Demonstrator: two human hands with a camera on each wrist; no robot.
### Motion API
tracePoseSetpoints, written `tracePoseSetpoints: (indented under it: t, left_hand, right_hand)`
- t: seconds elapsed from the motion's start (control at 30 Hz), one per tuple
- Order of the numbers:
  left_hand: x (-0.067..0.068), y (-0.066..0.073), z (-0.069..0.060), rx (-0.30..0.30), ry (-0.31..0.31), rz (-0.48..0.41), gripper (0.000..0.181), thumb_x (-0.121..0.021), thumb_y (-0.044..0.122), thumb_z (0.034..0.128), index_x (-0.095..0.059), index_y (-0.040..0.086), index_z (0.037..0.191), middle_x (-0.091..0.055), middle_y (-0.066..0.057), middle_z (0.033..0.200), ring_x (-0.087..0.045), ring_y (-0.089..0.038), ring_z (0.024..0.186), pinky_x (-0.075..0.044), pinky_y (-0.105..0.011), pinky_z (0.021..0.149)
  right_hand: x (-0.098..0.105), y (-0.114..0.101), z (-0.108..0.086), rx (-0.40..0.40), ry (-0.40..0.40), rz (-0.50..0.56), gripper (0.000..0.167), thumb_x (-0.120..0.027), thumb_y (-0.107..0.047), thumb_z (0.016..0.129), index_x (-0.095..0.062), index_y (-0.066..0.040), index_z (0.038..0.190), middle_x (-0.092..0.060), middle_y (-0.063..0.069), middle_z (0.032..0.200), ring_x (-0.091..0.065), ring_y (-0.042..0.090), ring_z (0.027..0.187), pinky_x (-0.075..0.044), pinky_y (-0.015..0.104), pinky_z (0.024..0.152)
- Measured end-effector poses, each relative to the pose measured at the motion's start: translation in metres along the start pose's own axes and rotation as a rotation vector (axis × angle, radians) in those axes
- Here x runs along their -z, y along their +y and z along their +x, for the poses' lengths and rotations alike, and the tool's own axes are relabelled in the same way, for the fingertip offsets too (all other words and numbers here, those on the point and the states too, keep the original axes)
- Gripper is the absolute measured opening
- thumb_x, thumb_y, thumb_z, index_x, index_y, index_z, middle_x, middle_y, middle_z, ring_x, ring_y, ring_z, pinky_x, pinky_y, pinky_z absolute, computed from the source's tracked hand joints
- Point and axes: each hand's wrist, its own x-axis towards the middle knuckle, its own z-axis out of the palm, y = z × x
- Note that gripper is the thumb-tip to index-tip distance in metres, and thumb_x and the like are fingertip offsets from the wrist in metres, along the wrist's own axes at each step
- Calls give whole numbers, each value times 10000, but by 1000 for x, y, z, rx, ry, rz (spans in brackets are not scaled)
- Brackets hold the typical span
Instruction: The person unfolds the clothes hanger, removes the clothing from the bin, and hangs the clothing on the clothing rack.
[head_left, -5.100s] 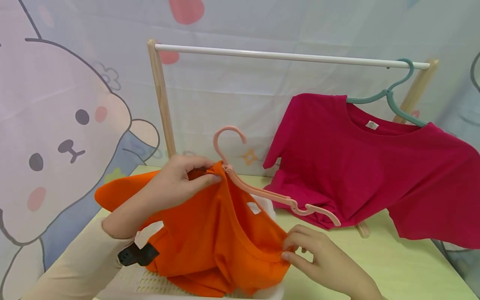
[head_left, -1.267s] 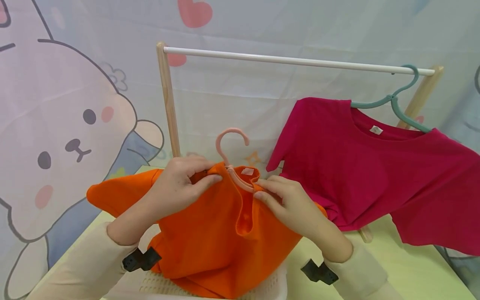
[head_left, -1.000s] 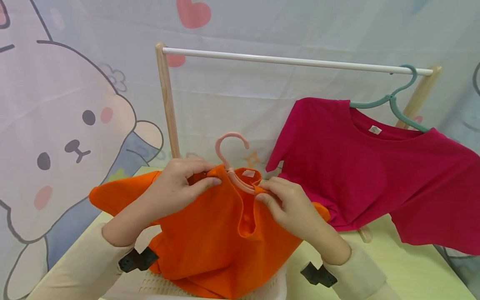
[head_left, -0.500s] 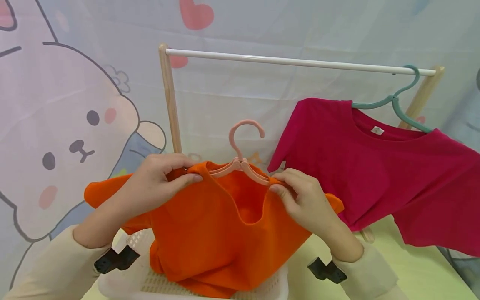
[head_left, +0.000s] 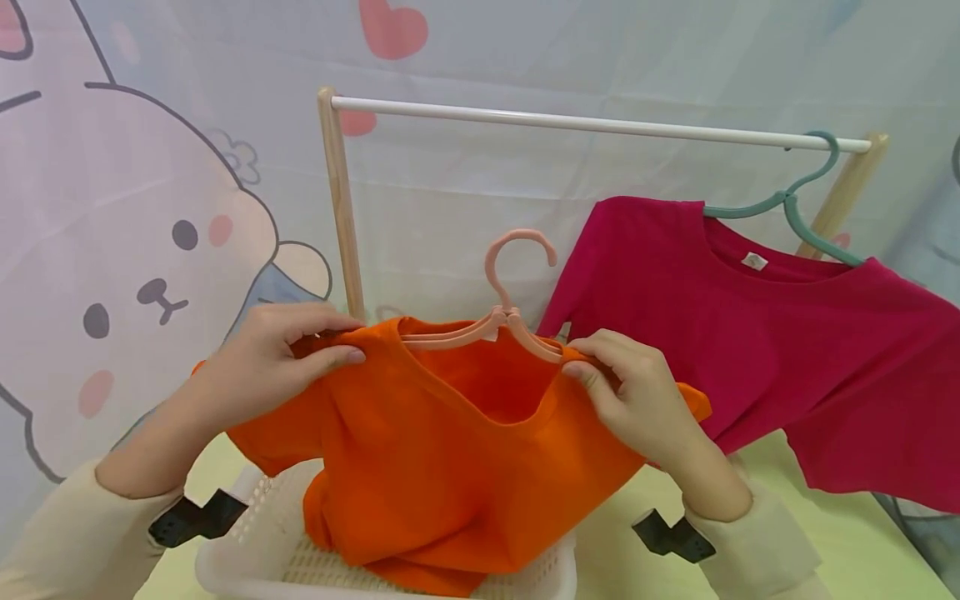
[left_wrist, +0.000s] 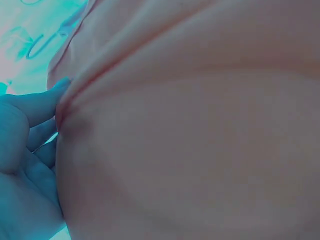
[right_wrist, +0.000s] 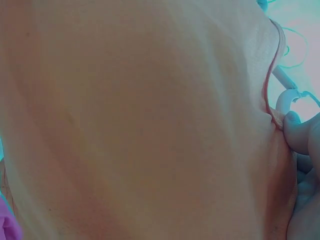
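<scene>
An orange T-shirt point(head_left: 450, 450) hangs between my two hands in the head view, its lower part bunched down into a white basket point(head_left: 247, 575). A pink clothes hanger point(head_left: 457, 337) sits inside its neck opening, hook upward, both arms running under the shoulders. My left hand point(head_left: 281, 354) pinches the left shoulder, thumb in front. My right hand point(head_left: 637, 392) pinches the right shoulder close to the collar. Cloth hides the hanger's ends. In the left wrist view the shirt point(left_wrist: 190, 150) fills most of the picture beside the left hand point(left_wrist: 30, 135); the right wrist view is similar.
Behind stands a rack with a white rail point(head_left: 570, 122) and wooden posts point(head_left: 341, 200). On its right end a magenta T-shirt point(head_left: 750, 350) hangs from a green hanger point(head_left: 810, 225). A pale yellow table point(head_left: 817, 533) lies beneath, with a printed curtain point(head_left: 450, 183) at the back.
Earlier the hanger's right arm stuck out of the collar; now it lies inside the right shoulder. My hands have moved apart, spreading the neckline, and the hook has shifted right and up.
</scene>
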Motion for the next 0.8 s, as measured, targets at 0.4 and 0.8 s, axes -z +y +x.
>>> tracePoseSetpoints:
  t: [0.4,0.8]
  left_hand:
    - [17,-19,-19,238,50,63,207,-744,38,816,-757,60,1022,-717,-2,839,-585,-20,690,-484,-135,605]
    - [51,-40,-50,630,223,-174,120,-685,187,905,-764,186,995,-678,182,790,-652,-59,669,-534,-221,550]
  right_hand:
    - [13,6,-1,-6,19,-10,197,-720,113,760,-688,22,932,-655,26,841,-543,86,708,-476,107,678]
    - [27,16,-5,-113,47,-22,173,-689,102,799,-697,18,950,-658,46,847,-539,71,727,-471,86,695]
